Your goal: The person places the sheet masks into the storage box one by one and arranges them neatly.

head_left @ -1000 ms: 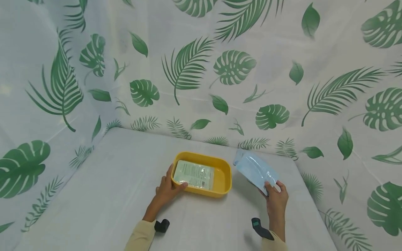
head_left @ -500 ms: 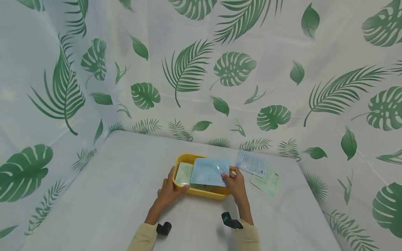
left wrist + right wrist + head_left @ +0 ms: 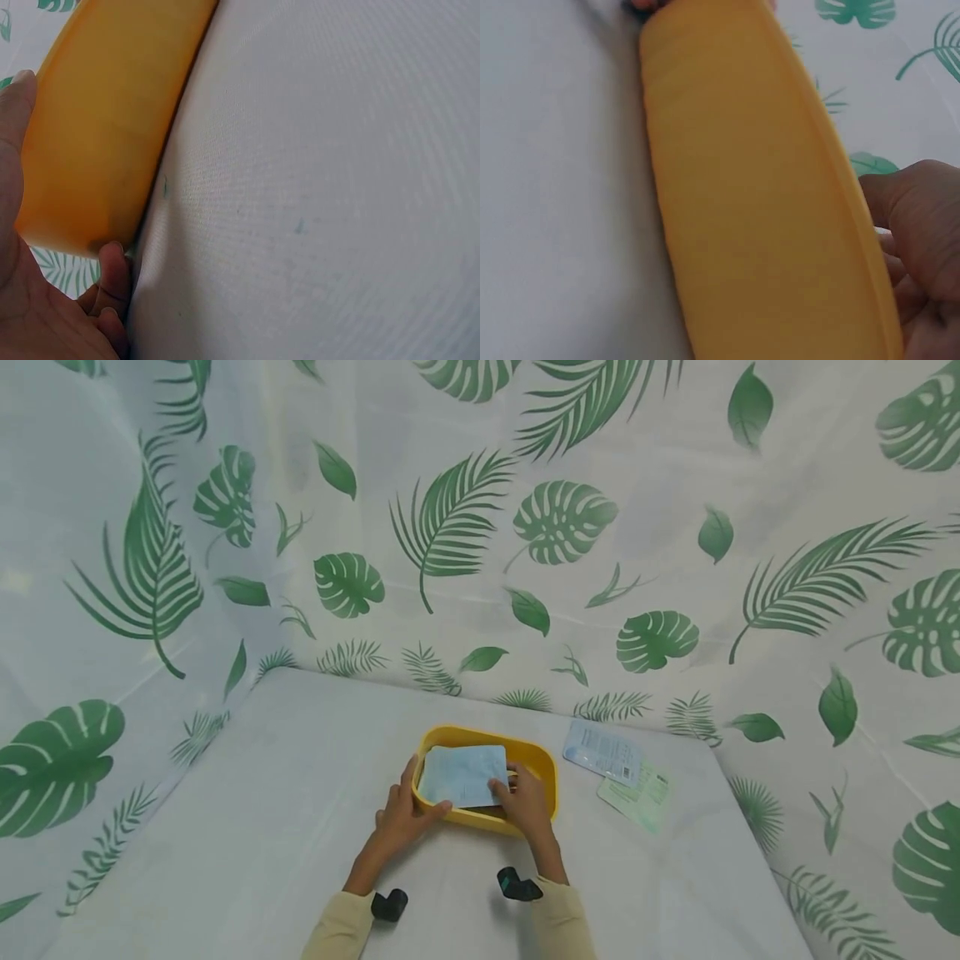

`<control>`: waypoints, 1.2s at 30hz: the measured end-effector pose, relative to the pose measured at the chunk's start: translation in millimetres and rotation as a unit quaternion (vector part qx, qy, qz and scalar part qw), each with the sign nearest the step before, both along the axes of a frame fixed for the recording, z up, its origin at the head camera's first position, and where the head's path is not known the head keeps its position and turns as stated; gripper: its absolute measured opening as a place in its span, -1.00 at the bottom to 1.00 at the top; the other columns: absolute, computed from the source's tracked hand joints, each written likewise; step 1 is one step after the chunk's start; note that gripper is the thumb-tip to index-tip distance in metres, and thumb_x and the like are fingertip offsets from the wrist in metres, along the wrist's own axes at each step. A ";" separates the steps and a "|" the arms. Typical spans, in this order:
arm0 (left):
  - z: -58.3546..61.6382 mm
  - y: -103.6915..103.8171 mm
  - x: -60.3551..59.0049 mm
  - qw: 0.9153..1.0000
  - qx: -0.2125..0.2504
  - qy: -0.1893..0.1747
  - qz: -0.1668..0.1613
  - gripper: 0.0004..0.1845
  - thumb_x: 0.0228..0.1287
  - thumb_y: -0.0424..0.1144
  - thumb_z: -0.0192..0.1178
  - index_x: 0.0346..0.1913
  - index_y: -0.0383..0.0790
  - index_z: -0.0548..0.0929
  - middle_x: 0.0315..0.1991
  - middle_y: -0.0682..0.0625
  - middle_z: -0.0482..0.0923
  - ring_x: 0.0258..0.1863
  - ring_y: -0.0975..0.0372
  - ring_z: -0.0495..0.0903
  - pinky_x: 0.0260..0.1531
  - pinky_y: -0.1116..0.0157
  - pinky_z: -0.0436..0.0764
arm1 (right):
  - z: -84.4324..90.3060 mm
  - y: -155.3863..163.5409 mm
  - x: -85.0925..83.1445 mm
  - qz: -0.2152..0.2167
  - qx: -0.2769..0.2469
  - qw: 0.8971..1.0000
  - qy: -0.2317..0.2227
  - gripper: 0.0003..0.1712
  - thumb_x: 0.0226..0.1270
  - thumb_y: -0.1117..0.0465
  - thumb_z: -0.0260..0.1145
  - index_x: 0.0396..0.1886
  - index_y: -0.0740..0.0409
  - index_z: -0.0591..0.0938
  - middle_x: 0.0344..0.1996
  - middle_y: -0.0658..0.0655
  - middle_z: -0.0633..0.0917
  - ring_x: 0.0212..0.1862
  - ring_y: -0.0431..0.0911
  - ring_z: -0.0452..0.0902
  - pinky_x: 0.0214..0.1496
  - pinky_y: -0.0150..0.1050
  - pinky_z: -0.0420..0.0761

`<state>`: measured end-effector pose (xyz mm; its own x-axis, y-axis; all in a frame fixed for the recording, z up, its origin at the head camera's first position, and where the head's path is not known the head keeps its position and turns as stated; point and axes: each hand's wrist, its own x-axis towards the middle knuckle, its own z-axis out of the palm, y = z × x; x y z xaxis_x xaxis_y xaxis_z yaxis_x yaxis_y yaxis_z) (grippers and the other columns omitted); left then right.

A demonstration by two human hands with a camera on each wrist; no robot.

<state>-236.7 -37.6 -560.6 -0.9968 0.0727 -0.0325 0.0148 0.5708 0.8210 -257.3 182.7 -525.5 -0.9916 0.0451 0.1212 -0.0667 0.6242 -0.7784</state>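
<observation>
A yellow tray (image 3: 542,762) sits on the white table near its middle. My left hand (image 3: 408,806) grips the tray's front left corner, thumb on the rim. A pale blue packet (image 3: 463,774) lies tilted across the tray's left part. My right hand (image 3: 513,789) pinches that packet's right edge over the tray. In the left wrist view the tray's outer wall (image 3: 105,127) fills the upper left, with my left hand (image 3: 52,300) against it. The right wrist view shows the tray wall (image 3: 742,195) and my right hand (image 3: 915,247) above its rim. What lies under the blue packet is hidden.
Two flat packets lie on the table right of the tray: a bluish-white one (image 3: 603,753) and a pale green one (image 3: 641,789). A leaf-print curtain (image 3: 480,527) walls the table at the back and on both sides.
My right hand carried the blue packet from the right side leftward and lowered it into the tray, over the green packet there. The left hand stayed on the tray's corner.
</observation>
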 end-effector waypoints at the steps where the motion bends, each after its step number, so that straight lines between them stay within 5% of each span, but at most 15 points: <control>1: 0.4 -0.2 -0.3 1.000 0.000 -0.001 0.000 0.08 0.15 0.31 0.25 0.57 0.09 -0.15 0.18 -0.26 0.35 0.12 -0.01 0.39 -0.11 0.00 0.21 | 0.4 -0.9 0.0 -0.009 0.017 1.000 0.000 -0.57 0.31 0.23 0.34 0.10 0.37 0.55 -0.31 0.23 0.72 -0.31 -0.03 0.64 -0.22 -0.15 0.65; 7: 1.6 1.7 -1.3 1.000 0.005 -0.003 0.003 0.09 0.15 0.28 0.27 0.57 0.08 -0.16 0.19 -0.27 0.35 0.15 -0.03 0.38 -0.11 -0.02 0.21 | 4.2 -4.4 1.2 -0.054 0.082 0.995 -0.010 -0.67 0.37 0.19 0.26 -0.01 0.36 0.61 -0.52 0.09 0.57 -0.51 -0.15 0.38 -0.48 -0.35 0.36; 17: 2.3 0.8 -3.5 1.000 -0.005 -0.001 0.002 0.10 0.13 0.30 0.27 0.57 0.11 -0.17 0.22 -0.27 0.34 0.17 -0.03 0.37 -0.09 -0.03 0.22 | 6.2 -3.3 0.6 -0.079 0.065 0.994 -0.048 -0.69 0.31 0.25 0.25 -0.04 0.36 0.58 -0.34 0.21 0.69 -0.43 -0.09 0.49 -0.41 -0.30 0.47; 26: -1.7 -0.2 -3.6 1.000 -0.002 -0.005 0.000 0.08 0.14 0.30 0.25 0.57 0.11 -0.15 0.25 -0.28 0.33 0.21 -0.05 0.35 -0.05 -0.11 0.23 | 6.9 -4.3 -2.2 -0.039 0.111 0.984 -0.136 -0.31 0.26 0.19 0.25 0.37 0.31 0.33 -0.19 0.22 0.67 -0.40 -0.07 0.50 -0.42 -0.28 0.44; 36: -3.0 0.6 -2.6 1.000 -0.004 -0.009 0.004 0.09 0.13 0.35 0.23 0.57 0.12 -0.15 0.21 -0.24 0.35 0.15 -0.03 0.37 -0.05 -0.09 0.23 | 4.1 -11.2 -1.9 -0.085 0.150 0.978 -0.117 -0.48 0.33 0.05 0.27 0.16 0.30 0.51 -0.23 0.19 0.67 -0.35 -0.03 0.49 -0.27 -0.17 0.52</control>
<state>-239.3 -36.9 -563.6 -0.9965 0.0650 -0.0518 -0.0049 0.5766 0.8170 -259.2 171.5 -521.4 -0.9751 0.2088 -0.0747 0.2155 0.8132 -0.5406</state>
